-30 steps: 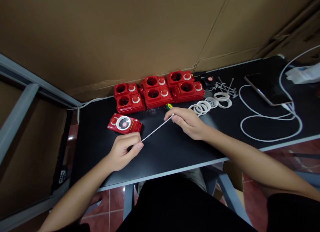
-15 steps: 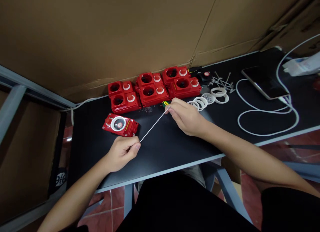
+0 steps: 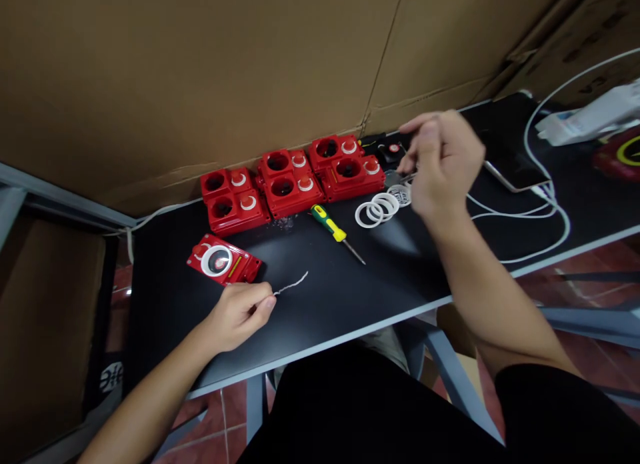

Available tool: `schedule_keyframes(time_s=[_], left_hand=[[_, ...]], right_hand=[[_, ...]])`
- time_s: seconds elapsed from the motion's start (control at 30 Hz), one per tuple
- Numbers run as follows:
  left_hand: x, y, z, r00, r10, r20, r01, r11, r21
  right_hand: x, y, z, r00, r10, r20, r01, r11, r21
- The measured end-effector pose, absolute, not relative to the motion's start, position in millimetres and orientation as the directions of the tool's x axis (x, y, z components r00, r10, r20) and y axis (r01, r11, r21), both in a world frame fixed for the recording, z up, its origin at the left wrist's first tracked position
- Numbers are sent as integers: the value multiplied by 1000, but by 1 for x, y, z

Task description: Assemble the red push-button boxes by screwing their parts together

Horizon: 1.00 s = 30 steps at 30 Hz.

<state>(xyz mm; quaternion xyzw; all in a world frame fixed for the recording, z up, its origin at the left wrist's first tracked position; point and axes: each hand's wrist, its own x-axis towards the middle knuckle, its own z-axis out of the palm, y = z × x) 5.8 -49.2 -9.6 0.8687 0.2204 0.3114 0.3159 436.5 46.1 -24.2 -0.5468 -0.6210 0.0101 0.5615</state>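
"Where is that white string (image 3: pixel 293 285) now?"

"Left of the screwdriver (image 3: pixel 331 227) and a bit nearer the person. The left hand (image 3: pixel 245 316) has one end pinched between thumb and forefinger, the other fingers curled in. The far end sticks out loose, pointing toward the screwdriver without touching it."

"And the right hand (image 3: pixel 445 164)?"

"Up in the air, right of the screwdriver and farther back. Its fingers are bent and it's blurred, so I can't tell how far open they are, or whether they've got hold of anything."

"What's around them?"

"A red unit with a white ring on it (image 3: pixel 240 267) lies left of the screwdriver, just beyond the left hand. Behind the screwdriver, six more red units (image 3: pixel 300 201) stand close together in pairs. Some loose white rings (image 3: pixel 379 205) overlap each other to its right, and well past those there's a phone (image 3: pixel 510 167), partly behind the right hand."

"And the screwdriver itself?"

"Flat on the black table (image 3: pixel 310 317), green-and-yellow handle by the red units, shaft slanting toward the person."
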Motion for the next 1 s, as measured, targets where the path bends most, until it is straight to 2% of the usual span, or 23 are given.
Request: schedule_keyframes(time_s=[0.1, 0.2, 0.43, 0.53, 0.6, 0.7, 0.8, 0.93, 1.0], left_hand=[[2, -47, -7, 706, 584, 400, 214, -715, 666], [1, -47, -7, 706, 585, 400, 233, -725, 648], [2, -52, -13, 692, 649, 316, 316, -666, 676], [2, -53, -17, 687, 669, 283, 346, -644, 683], [2, -53, -19, 691, 668, 277, 351, -644, 680], [3, -52, -21, 691, 660, 295, 344, -660, 668], [2, -51, -22, 691, 647, 321, 325, -675, 662], [2, -52, -25, 692, 629, 354, 298, -695, 654], [2, -53, -25, 687, 626, 369, 289, -702, 651]], right_hand=[[466, 55, -22, 274, 540, 796, 765, 379, -521], [502, 68, -25, 333, 513, 792, 812, 270, -517], [551, 94, -32, 460, 614, 641, 835, -55, -547], [555, 112, -39, 548, 681, 487, 816, -306, -490], [555, 122, -44, 559, 710, 428, 812, -366, -455], [556, 127, -47, 549, 707, 446, 817, -343, -462], [553, 117, -47, 526, 673, 520, 831, -277, -482], [537, 100, -45, 458, 593, 662, 835, -33, -549], [522, 93, -44, 407, 596, 691, 836, 62, -546]])
